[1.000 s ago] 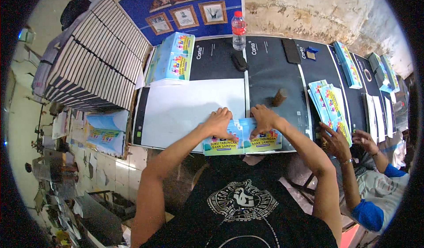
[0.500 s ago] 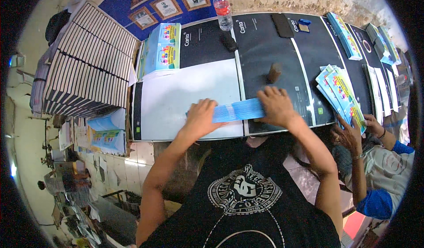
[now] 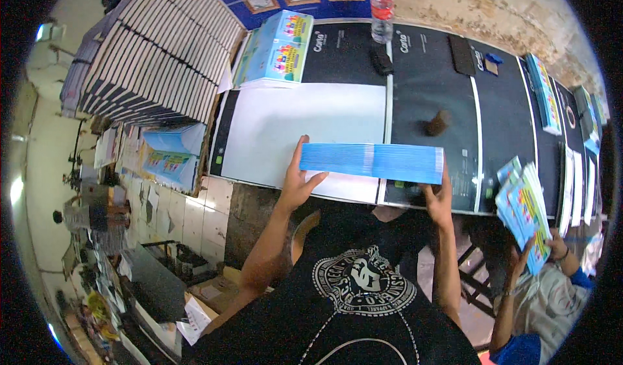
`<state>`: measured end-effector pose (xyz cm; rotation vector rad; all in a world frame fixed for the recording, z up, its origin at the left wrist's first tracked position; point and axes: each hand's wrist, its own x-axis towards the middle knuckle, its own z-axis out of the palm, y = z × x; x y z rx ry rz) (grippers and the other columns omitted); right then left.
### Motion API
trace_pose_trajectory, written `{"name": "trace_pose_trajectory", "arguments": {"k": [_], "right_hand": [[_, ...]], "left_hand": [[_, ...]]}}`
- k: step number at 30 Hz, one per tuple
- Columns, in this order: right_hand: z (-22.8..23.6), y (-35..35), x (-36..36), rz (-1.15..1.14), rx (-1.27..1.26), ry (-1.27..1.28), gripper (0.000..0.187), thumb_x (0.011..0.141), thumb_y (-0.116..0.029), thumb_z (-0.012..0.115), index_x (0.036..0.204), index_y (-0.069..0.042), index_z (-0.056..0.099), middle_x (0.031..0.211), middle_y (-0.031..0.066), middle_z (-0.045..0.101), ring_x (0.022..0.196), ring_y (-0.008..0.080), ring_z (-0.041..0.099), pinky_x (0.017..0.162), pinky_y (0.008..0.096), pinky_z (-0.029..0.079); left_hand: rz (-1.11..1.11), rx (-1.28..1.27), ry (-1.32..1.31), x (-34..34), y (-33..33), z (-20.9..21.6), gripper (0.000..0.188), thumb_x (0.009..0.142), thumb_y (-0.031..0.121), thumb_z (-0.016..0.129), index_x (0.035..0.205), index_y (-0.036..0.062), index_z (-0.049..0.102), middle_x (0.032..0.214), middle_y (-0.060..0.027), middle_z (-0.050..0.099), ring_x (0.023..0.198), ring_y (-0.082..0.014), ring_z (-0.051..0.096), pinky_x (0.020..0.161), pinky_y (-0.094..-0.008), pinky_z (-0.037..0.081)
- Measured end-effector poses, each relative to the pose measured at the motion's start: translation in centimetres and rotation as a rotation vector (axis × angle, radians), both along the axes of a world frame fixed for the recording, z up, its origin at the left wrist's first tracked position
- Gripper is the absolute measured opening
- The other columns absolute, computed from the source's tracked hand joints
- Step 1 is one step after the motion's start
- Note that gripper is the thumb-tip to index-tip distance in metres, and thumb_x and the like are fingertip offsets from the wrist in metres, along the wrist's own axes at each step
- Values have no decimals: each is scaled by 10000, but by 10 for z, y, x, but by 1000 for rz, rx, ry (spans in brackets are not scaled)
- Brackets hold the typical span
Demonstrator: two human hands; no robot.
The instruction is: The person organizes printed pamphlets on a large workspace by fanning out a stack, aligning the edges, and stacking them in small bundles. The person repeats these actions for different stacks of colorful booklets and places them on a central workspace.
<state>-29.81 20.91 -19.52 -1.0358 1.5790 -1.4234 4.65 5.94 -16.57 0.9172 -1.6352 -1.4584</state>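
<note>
Over the near edge of the worktop (image 3: 425,86), the left hand (image 3: 299,184) and right hand (image 3: 440,201) grip a long, squared blue paper stack (image 3: 373,162) at its 9 and 3 o'clock ends, its edges finely ridged. From the stack, a smooth white sheet (image 3: 285,115) lies at 10 o'clock, a blurred brown stub (image 3: 439,123) at 2, glossy booklets (image 3: 272,50) at 11, and a clear plastic bottle (image 3: 381,15) at 12.

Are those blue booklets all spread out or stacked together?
The blue booklets are stacked together: their thin edges line up in one block, the left hand at one end, the right hand at the other.
</note>
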Motion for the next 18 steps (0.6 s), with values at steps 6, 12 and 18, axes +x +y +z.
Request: {"name": "trace_pose_trajectory", "arguments": {"k": [6, 12, 18], "right_hand": [[-3, -10, -1, -51, -32, 68, 750, 895, -47, 702, 1541, 22, 328, 1529, 196, 438, 1395, 267, 435, 1166, 407, 330], [-28, -11, -13, -98, -121, 130, 744, 834, -64, 746, 1475, 20, 379, 1375, 130, 506, 1248, 227, 506, 1080, 357, 394], [-54, -3, -19, -124, -181, 199, 759, 776, -39, 721, 1450, 44, 384, 1383, 158, 506, 1278, 272, 488, 1126, 394, 343]], "left_hand": [[13, 67, -137, -4, -6, 43, 959, 853, 108, 785, 1589, 37, 175, 1596, -244, 257, 1481, -316, 291, 1182, -459, 306], [-322, -968, -859, -23, -36, 78, 647, 706, 335, 868, 1178, 3, 576, 1198, -234, 542, 1234, -425, 488, 1043, -551, 404], [-420, -900, -924, -110, -5, 50, 392, 802, 108, 657, 1144, -51, 553, 1030, -202, 633, 973, -356, 640, 824, -483, 510]]}}
